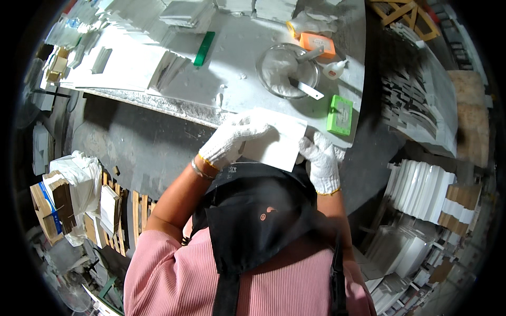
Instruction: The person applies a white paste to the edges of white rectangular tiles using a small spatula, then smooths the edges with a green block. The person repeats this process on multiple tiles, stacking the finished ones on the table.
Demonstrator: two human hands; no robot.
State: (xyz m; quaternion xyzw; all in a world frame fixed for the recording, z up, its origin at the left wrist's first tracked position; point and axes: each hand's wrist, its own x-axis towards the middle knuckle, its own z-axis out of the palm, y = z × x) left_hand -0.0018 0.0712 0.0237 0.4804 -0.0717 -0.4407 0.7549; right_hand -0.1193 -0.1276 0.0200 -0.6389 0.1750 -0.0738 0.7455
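Observation:
A flat white rectangular piece (279, 138), like a tile or small slab, is held just in front of the table's near edge. My left hand (234, 138), in a white knit glove, grips its left side with the fingers over the top face. At its right edge my right hand (320, 160), gloved the same way, closes round the rim; the thumb lies near the edge. Beyond the piece stands a round clear bowl (259, 66) of white powder or paste, with two flat-bladed scrapers in it. A green box (340, 115) lies right of the bowl.
On the white table (237, 52) are an orange box (318, 45), a small white bottle (335, 69), a loose glove (313, 25), a green strip (204, 48) and stacked white slabs (184, 16). White panels (419, 187) stand on the right; a wooden pallet (139, 213) lies left.

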